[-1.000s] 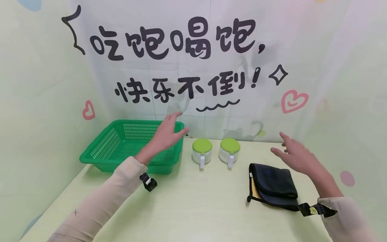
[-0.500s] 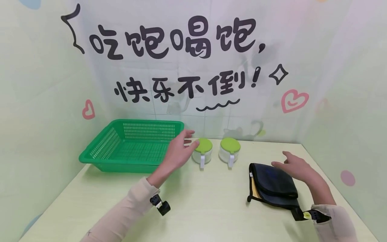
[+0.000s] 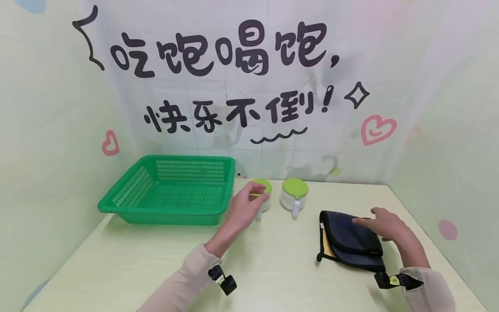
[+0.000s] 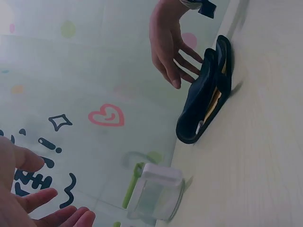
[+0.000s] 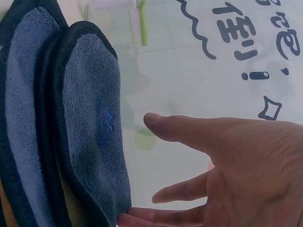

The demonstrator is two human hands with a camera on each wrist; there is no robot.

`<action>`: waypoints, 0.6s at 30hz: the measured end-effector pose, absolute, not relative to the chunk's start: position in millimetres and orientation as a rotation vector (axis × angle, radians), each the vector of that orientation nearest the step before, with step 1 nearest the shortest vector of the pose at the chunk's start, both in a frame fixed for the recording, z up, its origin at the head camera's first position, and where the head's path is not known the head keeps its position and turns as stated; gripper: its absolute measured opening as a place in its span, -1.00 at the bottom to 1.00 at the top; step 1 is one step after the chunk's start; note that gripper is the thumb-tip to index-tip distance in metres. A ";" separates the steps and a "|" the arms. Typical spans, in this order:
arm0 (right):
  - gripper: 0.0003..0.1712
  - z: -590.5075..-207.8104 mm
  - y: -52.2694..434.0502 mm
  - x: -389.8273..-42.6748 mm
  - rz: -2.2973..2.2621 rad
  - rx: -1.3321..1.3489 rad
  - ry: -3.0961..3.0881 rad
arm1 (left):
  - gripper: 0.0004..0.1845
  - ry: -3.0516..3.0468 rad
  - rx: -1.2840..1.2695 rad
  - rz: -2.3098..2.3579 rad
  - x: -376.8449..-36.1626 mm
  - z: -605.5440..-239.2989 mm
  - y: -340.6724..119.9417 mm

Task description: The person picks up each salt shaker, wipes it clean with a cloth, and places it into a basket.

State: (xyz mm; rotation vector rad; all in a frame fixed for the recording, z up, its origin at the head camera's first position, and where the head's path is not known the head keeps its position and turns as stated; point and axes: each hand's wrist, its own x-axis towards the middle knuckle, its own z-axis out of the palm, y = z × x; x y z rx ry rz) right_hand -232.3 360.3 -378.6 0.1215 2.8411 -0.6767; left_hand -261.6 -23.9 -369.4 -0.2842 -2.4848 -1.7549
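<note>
Dark folded cloth (image 3: pixel 351 238) is lying on the table (image 3: pixel 280 264) at four o'clock! The right hand (image 3: pixel 390 226) is hanging at its two o'clock side, fingers loosely parted, gripping nothing; fingertip contact I can't tell. Toward the cloth's ten o'clock, the right jar (image 3: pixel 294 190) is standing beside the left jar (image 3: pixel 267 186), where the left hand (image 3: pixel 243 210) is hovering, thumb and fingers apart, holding nothing. Farther towards nine, a green basket (image 3: pixel 163 216) is sitting.

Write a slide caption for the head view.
The left hand by two green-lidded jars, the right hand by a folded dark cloth, and a green basket at the left.
</note>
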 end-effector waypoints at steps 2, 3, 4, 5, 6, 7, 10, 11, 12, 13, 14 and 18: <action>0.21 -380.4 362.3 -233.0 -0.698 0.134 2.834 | -0.64 -2.486 -0.270 -1.780 -262.1 -372.3 -16.3; 0.21 -381.5 363.3 -233.4 -0.704 0.143 2.833 | -0.65 -2.482 -0.262 -1.790 -262.6 -374.0 -12.3; 0.21 -382.6 363.7 -233.9 -0.709 0.146 2.830 | -0.67 -2.483 -0.248 -1.797 -263.1 -376.0 -9.0; 0.19 -383.9 364.2 -234.4 -0.715 0.149 2.827 | -0.68 -2.485 -0.235 -1.795 -263.6 -378.0 -5.6; 0.18 -385.2 364.7 -234.7 -0.718 0.154 2.824 | -0.70 -2.482 -0.229 -1.793 -264.4 -380.3 -2.3; 0.16 -386.5 365.2 -235.1 -0.721 0.161 2.821 | -0.70 -2.479 -0.226 -1.792 -265.2 -382.5 1.2; 0.11 -391.1 366.9 -235.8 -0.747 0.176 2.805 | -0.69 -2.468 -0.230 -1.801 -269.1 -389.4 11.9; 0.10 -392.6 367.4 -236.1 -0.762 0.185 2.800 | -0.69 -2.463 -0.234 -1.815 -270.6 -391.7 15.3; 0.09 -394.1 367.9 -236.5 -0.776 0.195 2.795 | -0.70 -2.456 -0.235 -1.836 -272.1 -394.0 18.6; 0.08 -395.6 368.4 -236.9 -0.792 0.202 2.789 | -0.70 -2.454 -0.232 -1.861 -273.6 -396.1 21.9; 0.07 -397.2 368.9 -237.3 -0.810 0.209 2.781 | -0.72 -2.451 -0.225 -1.887 -275.1 -398.4 25.1; -0.08 -402.1 371.4 -239.3 -0.846 0.232 2.790 | -0.74 -2.437 -0.192 -2.023 -280.7 -405.7 38.1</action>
